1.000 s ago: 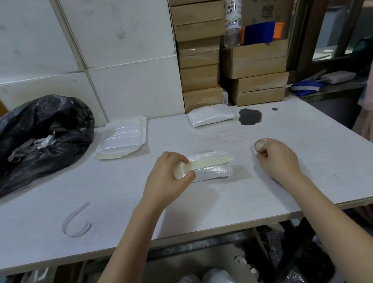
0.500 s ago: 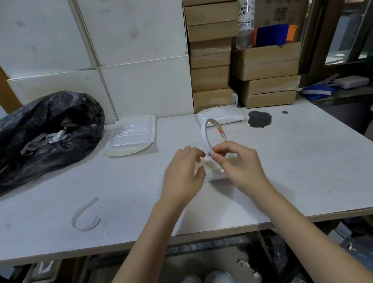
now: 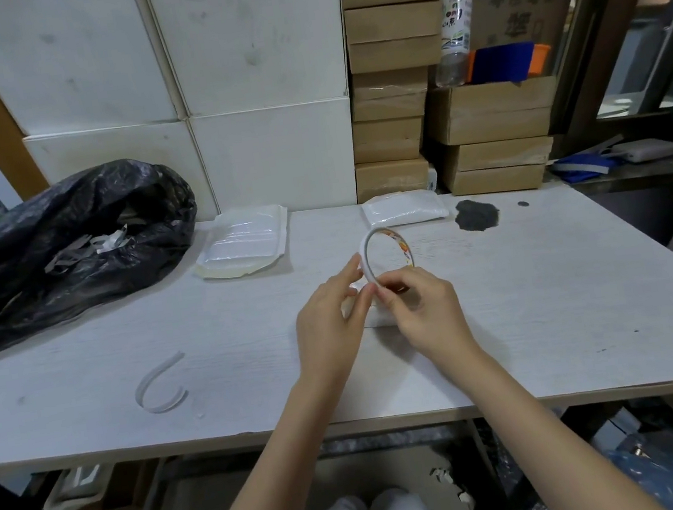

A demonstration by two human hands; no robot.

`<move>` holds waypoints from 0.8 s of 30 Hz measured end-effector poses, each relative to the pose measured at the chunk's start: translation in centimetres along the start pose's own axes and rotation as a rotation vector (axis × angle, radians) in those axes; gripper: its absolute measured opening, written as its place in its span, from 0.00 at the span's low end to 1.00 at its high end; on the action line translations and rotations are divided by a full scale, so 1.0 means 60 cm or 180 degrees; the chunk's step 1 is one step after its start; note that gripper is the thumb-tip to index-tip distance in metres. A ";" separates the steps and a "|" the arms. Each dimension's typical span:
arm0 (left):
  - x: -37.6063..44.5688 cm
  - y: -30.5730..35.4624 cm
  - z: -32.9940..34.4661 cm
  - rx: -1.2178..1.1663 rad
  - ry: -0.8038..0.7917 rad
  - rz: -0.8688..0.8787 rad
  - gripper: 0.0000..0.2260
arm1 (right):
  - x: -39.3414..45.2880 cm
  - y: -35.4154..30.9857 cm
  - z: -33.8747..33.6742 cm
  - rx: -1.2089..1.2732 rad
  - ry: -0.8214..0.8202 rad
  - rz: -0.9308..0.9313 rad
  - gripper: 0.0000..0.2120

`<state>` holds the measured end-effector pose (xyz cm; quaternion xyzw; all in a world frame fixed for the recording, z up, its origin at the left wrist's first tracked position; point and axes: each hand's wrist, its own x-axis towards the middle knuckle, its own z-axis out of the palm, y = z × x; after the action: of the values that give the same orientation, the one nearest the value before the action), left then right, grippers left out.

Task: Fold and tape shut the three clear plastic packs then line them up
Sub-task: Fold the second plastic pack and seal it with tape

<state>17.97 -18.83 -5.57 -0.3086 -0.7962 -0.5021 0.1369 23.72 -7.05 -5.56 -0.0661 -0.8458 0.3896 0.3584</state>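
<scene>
Packs: one folded pack (image 3: 372, 315) lies mid-desk, mostly hidden under the hands; a second, flat pack (image 3: 243, 244) sits near the far edge, and a third pack (image 3: 404, 209) rests farther right along that edge. Above the middle pack, the right hand (image 3: 426, 311) pinches a tape roll (image 3: 387, 253) held upright, while the left hand (image 3: 333, 329) pinches the roll's near rim with thumb and fingertips. The desk (image 3: 552, 310) is pale wood grain, with a dark stain (image 3: 476, 214) near the far right corner and a curled white strip (image 3: 160, 386) toward the near left. A black bag (image 3: 63, 247) slumps at the far left corner. White panels (image 3: 255, 70), stacked cartons (image 3: 390, 72) and a bottle (image 3: 454, 18) line the wall behind.
</scene>
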 end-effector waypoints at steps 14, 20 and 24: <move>0.016 0.011 -0.016 -0.2068 0.0145 -0.1039 0.07 | 0.013 0.000 -0.030 -0.0174 -0.0362 0.0297 0.34; 0.022 0.009 -0.028 -0.2440 -0.0097 -0.1257 0.07 | 0.050 0.007 -0.061 -0.0460 -0.1188 0.0851 0.52; 0.023 0.007 -0.027 -0.2344 -0.0063 -0.1308 0.08 | 0.059 0.002 -0.054 -0.0497 -0.0838 0.0437 0.43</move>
<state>17.01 -19.61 -3.79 -0.1765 -0.6098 -0.7670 -0.0932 23.22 -3.57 -2.26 -0.0998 -0.9066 0.3516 0.2108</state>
